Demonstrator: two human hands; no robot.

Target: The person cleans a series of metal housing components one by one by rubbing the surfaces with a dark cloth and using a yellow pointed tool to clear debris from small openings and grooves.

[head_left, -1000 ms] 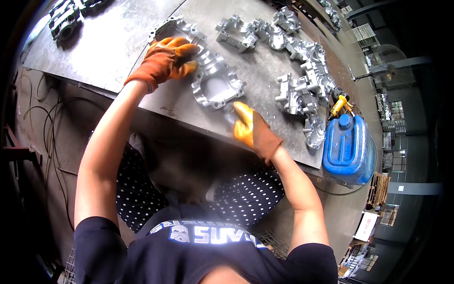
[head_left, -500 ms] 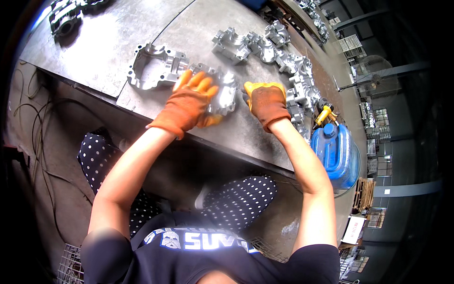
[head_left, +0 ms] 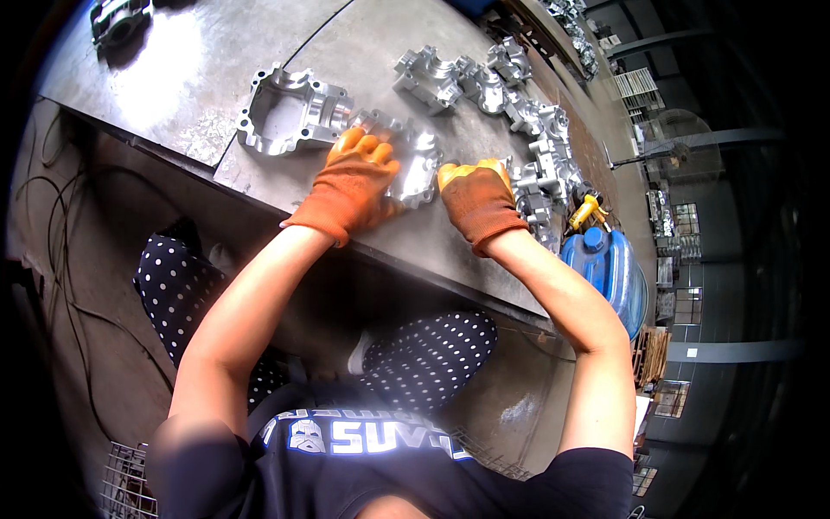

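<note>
My left hand (head_left: 353,183), in an orange work glove, curls its fingers over the near left side of a silver metal casting (head_left: 418,169) lying on the metal bench. Just right of that casting, my gloved right hand (head_left: 480,201) is closed into a fist, its knuckles by the casting's edge. Whatever the fist holds is hidden. A larger frame-shaped casting (head_left: 259,111) with a big opening lies to the left, close against the held one; I cannot tell whether they touch.
Several silver castings (head_left: 484,89) form a curved row along the bench's far right side. A blue jerrycan (head_left: 605,272) stands at the right, beside a yellow-handled tool (head_left: 586,212). Another casting (head_left: 121,28) sits far left. Cables (head_left: 76,285) trail on the floor at left.
My right fist has shifted slightly left and down, closer to the casting. My left hand stays on the casting, its fingers more curled. The whole view has shifted a little.
</note>
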